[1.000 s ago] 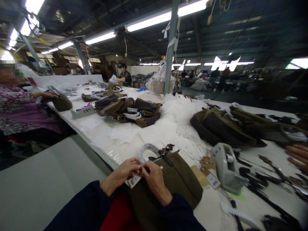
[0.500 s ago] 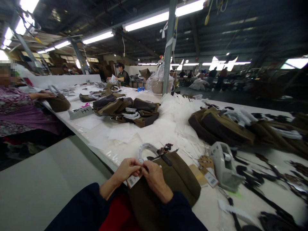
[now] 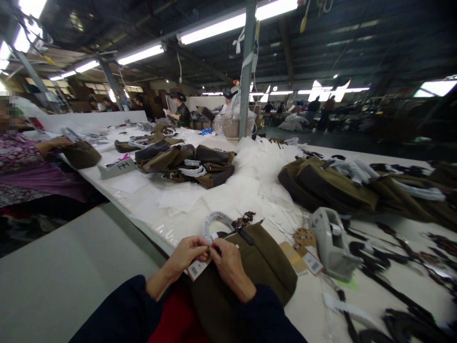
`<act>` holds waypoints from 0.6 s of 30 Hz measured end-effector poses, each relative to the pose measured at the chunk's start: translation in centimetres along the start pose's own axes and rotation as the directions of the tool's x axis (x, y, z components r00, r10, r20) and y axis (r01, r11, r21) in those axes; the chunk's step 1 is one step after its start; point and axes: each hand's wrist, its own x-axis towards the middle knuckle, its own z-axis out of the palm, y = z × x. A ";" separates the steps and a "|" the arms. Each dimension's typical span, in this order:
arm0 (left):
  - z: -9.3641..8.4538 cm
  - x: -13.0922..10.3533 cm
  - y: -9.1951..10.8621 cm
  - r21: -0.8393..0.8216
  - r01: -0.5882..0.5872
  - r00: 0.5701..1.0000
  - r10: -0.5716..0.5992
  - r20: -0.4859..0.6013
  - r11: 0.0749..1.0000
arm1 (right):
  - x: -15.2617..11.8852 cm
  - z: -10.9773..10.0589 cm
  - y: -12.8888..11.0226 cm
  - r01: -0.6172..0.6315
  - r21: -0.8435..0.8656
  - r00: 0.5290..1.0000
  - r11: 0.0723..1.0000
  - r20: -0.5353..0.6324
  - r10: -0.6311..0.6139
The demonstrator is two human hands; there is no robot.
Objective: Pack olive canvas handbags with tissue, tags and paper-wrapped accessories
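Observation:
An olive-green handbag (image 3: pixel 269 259) with dark trim lies on the table's near edge and partly over my lap. Its handle (image 3: pixel 217 220) is wrapped in clear plastic, and a brown beaded charm (image 3: pixel 244 219) rests beside it. My left hand (image 3: pixel 191 255) is closed in a pinch at the top of a barcoded hang tag (image 3: pixel 198 269). Fingertip to fingertip with it, my right hand (image 3: pixel 228 262) is also pinched, above the bag. What lies between the right fingertips is too small to make out; it may be the tag's string.
To the right stand a grey tape dispenser (image 3: pixel 333 245), more tags (image 3: pixel 312 262) and dark straps (image 3: pixel 392 281). Olive bags are piled at the right (image 3: pixel 328 186) and further back (image 3: pixel 189 164). White paper sheets (image 3: pixel 255 166) cover mid-table. At the left, a co-worker's hand (image 3: pixel 59 143) touches another bag (image 3: pixel 82 153).
My hands keep almost the same pinch at the tag. The view has shifted slightly, and the co-worker at the left has moved a little toward the frame's edge.

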 end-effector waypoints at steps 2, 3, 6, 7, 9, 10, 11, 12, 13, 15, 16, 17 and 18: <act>0.1 0.0 0.0 0.004 -0.003 1.000 0.003 -0.016 1.000 | 0.0 0.0 0.0 0.003 0.009 1.000 1.000 -0.004 -0.003; 0.1 0.0 -0.1 0.005 -0.002 1.000 0.002 -0.022 1.000 | 0.0 0.1 0.0 0.003 0.009 1.000 1.000 -0.005 -0.003; 0.1 0.1 -0.2 0.031 -0.013 0.999 0.014 -0.031 0.999 | -0.1 0.1 0.0 -0.003 -0.009 1.000 1.000 -0.007 0.002; 0.1 0.2 -0.2 0.051 -0.023 0.999 0.024 -0.026 0.998 | -0.1 0.1 0.0 0.001 -0.019 1.000 1.000 -0.005 -0.001; 0.1 0.3 -0.3 0.096 -0.048 0.999 0.049 -0.004 0.994 | -0.2 0.0 0.1 0.019 -0.032 1.000 0.999 0.003 -0.019; 0.0 0.4 -0.3 0.116 -0.057 0.998 0.056 0.010 0.992 | -0.2 -0.1 0.1 0.032 -0.030 0.999 0.999 0.011 -0.031; 0.0 0.4 -0.2 0.133 -0.062 0.998 0.059 0.025 0.989 | -0.2 -0.1 0.2 0.043 -0.025 0.999 0.999 0.019 -0.042; 0.0 0.5 -0.3 0.145 -0.065 0.997 0.060 0.037 0.987 | -0.2 -0.2 0.3 0.051 -0.017 0.998 0.999 0.026 -0.050; 0.0 0.6 -0.3 0.153 -0.068 0.997 0.062 0.044 0.986 | -0.2 -0.2 0.4 0.055 -0.010 0.998 0.998 0.030 -0.055; 0.0 0.7 -0.3 0.159 -0.070 0.997 0.063 0.045 0.985 | -0.2 -0.2 0.7 0.066 0.000 0.997 0.998 0.036 -0.066; 0.1 0.7 -0.3 0.155 -0.068 0.997 0.062 0.043 0.986 | -0.2 -0.1 0.7 0.074 0.003 0.997 0.997 0.037 -0.074; 0.2 0.6 -0.3 0.147 -0.063 0.998 0.058 0.038 0.987 | -0.2 -0.1 0.8 0.080 0.004 0.996 0.997 0.036 -0.080; 0.3 0.5 -0.3 0.135 -0.053 0.998 0.050 0.029 0.989 | -0.1 0.0 0.8 0.082 0.003 0.996 0.997 0.037 -0.082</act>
